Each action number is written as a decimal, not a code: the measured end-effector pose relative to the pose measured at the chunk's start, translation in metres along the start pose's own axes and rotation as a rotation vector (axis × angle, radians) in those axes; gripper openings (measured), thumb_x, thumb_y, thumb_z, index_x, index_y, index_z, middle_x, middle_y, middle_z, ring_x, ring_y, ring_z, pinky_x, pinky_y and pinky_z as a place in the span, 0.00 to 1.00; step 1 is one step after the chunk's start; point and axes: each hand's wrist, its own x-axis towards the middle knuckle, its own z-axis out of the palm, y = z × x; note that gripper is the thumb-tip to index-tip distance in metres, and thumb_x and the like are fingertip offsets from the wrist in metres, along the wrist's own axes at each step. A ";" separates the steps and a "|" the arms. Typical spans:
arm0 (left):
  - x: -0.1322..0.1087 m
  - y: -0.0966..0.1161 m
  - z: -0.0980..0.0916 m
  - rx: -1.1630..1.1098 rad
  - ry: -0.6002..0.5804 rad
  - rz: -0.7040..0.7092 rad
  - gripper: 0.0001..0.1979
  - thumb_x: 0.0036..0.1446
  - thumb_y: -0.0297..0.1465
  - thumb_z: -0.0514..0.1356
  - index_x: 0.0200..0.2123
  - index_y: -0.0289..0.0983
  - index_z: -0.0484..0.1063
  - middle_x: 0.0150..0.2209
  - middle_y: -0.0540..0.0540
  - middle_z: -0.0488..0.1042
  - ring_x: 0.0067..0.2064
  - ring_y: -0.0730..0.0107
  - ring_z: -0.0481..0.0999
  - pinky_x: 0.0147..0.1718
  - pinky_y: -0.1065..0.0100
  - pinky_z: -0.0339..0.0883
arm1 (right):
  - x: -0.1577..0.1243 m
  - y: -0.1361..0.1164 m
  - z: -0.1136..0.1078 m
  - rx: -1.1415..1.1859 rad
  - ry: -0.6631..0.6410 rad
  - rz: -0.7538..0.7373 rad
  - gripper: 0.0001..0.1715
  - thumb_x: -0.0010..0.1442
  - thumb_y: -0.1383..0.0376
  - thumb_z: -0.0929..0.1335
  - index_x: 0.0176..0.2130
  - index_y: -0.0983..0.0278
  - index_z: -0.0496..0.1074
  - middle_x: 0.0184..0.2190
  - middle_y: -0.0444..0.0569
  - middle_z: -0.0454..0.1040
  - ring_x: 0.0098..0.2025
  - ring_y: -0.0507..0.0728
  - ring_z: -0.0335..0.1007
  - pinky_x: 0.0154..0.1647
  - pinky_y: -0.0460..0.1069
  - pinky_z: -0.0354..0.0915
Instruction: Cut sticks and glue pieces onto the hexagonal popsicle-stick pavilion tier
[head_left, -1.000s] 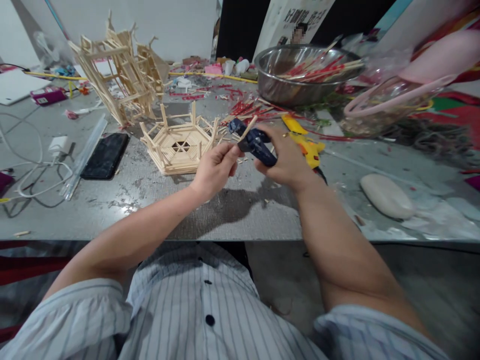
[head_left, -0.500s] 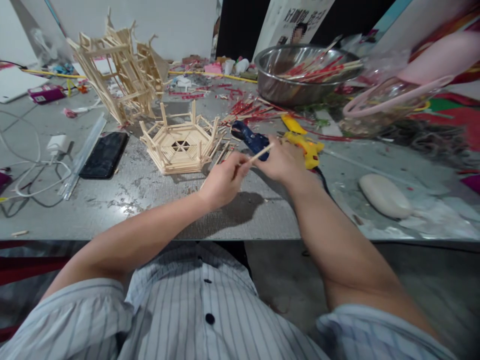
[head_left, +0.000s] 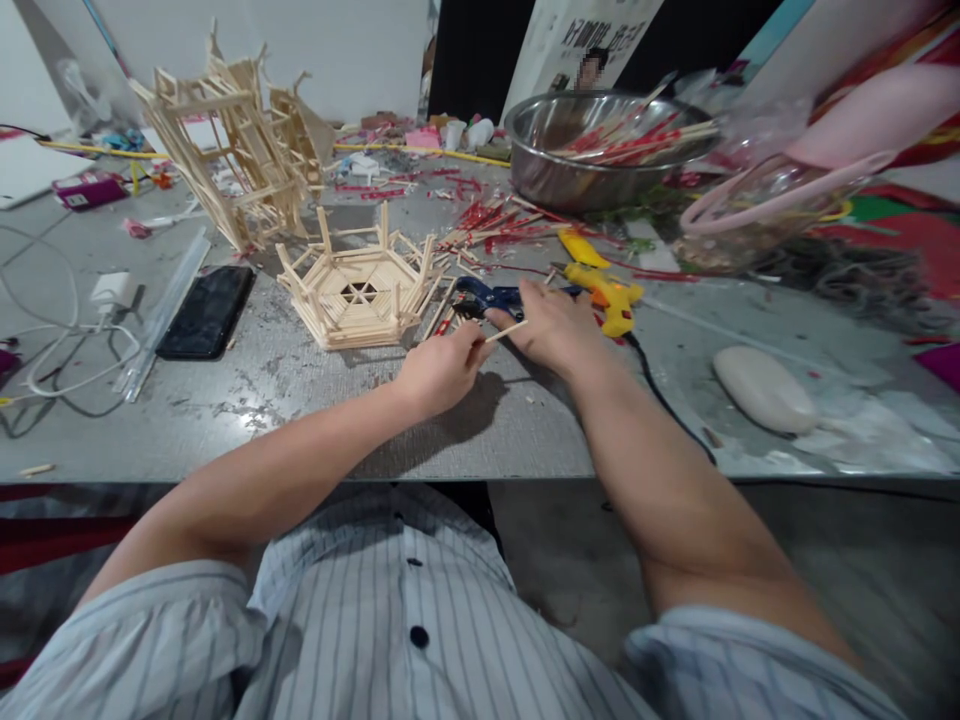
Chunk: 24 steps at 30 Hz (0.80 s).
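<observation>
Stick [head_left: 508, 332], slim wood, pinched in left hand [head_left: 442, 370]; right hand [head_left: 556, 328] over blue tool [head_left: 501, 297], grip unclear.

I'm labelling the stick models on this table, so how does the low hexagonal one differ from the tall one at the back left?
The low hexagonal model is shallow; the tall model rises well above it. The low hexagonal model sits close to the left hand, while the tall model is farther back. Both are built of pale sticks and rest on the same table.
</observation>
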 end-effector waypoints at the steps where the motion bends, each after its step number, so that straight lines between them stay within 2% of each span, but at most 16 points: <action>1: 0.001 -0.001 0.000 -0.025 0.003 -0.020 0.09 0.66 0.33 0.52 0.39 0.38 0.70 0.28 0.47 0.72 0.29 0.66 0.70 0.30 0.67 0.59 | -0.002 0.002 -0.006 0.044 0.063 -0.004 0.34 0.65 0.51 0.57 0.60 0.70 0.65 0.57 0.68 0.70 0.58 0.74 0.66 0.57 0.70 0.58; 3: 0.004 -0.004 -0.002 -0.081 0.016 -0.048 0.08 0.65 0.33 0.53 0.35 0.38 0.69 0.25 0.49 0.69 0.28 0.68 0.67 0.29 0.68 0.57 | -0.006 0.004 -0.018 0.153 0.218 -0.027 0.29 0.66 0.58 0.56 0.58 0.67 0.68 0.54 0.64 0.73 0.57 0.69 0.68 0.57 0.66 0.61; 5: 0.006 -0.007 -0.002 -0.111 0.040 -0.064 0.09 0.65 0.33 0.53 0.34 0.37 0.69 0.24 0.50 0.66 0.27 0.70 0.64 0.28 0.68 0.56 | -0.010 0.004 -0.026 0.256 0.374 -0.192 0.26 0.66 0.61 0.55 0.57 0.65 0.70 0.54 0.58 0.74 0.58 0.64 0.68 0.59 0.62 0.61; 6: 0.007 -0.008 -0.002 -0.113 0.052 -0.067 0.09 0.66 0.33 0.53 0.34 0.37 0.69 0.24 0.51 0.66 0.27 0.71 0.64 0.28 0.69 0.55 | -0.012 0.003 -0.027 0.286 0.405 -0.318 0.25 0.67 0.61 0.56 0.55 0.64 0.71 0.53 0.56 0.75 0.57 0.63 0.69 0.60 0.61 0.62; 8: 0.008 -0.009 -0.002 -0.092 0.066 -0.063 0.09 0.66 0.33 0.52 0.36 0.37 0.69 0.25 0.50 0.66 0.27 0.71 0.64 0.29 0.69 0.56 | -0.014 -0.001 -0.023 0.289 0.373 -0.544 0.22 0.67 0.59 0.58 0.51 0.62 0.74 0.49 0.53 0.78 0.54 0.62 0.71 0.58 0.60 0.64; 10: 0.008 -0.008 -0.002 -0.038 0.067 -0.067 0.10 0.67 0.33 0.51 0.39 0.36 0.70 0.27 0.48 0.69 0.28 0.70 0.65 0.30 0.68 0.56 | -0.015 -0.004 -0.016 0.230 0.287 -0.653 0.20 0.67 0.60 0.58 0.47 0.61 0.76 0.44 0.53 0.79 0.50 0.62 0.72 0.53 0.59 0.66; 13: 0.008 -0.007 -0.003 0.050 0.046 -0.085 0.13 0.68 0.34 0.49 0.42 0.35 0.71 0.29 0.45 0.73 0.30 0.67 0.69 0.31 0.67 0.57 | -0.014 -0.006 -0.009 0.121 0.224 -0.672 0.21 0.68 0.61 0.58 0.44 0.63 0.77 0.39 0.55 0.79 0.45 0.62 0.72 0.47 0.58 0.65; 18: 0.007 -0.005 -0.005 0.187 0.017 -0.105 0.16 0.69 0.35 0.47 0.47 0.34 0.71 0.35 0.39 0.78 0.36 0.59 0.76 0.33 0.64 0.61 | -0.014 -0.007 -0.012 0.012 0.187 -0.658 0.21 0.68 0.60 0.58 0.40 0.64 0.77 0.36 0.56 0.77 0.42 0.62 0.70 0.42 0.56 0.61; 24: 0.007 -0.003 -0.010 0.305 -0.014 -0.107 0.18 0.69 0.34 0.46 0.48 0.34 0.72 0.38 0.35 0.79 0.39 0.53 0.79 0.35 0.61 0.64 | -0.019 -0.015 -0.015 -0.100 0.186 -0.585 0.21 0.68 0.59 0.59 0.37 0.65 0.76 0.34 0.55 0.78 0.39 0.61 0.71 0.38 0.54 0.55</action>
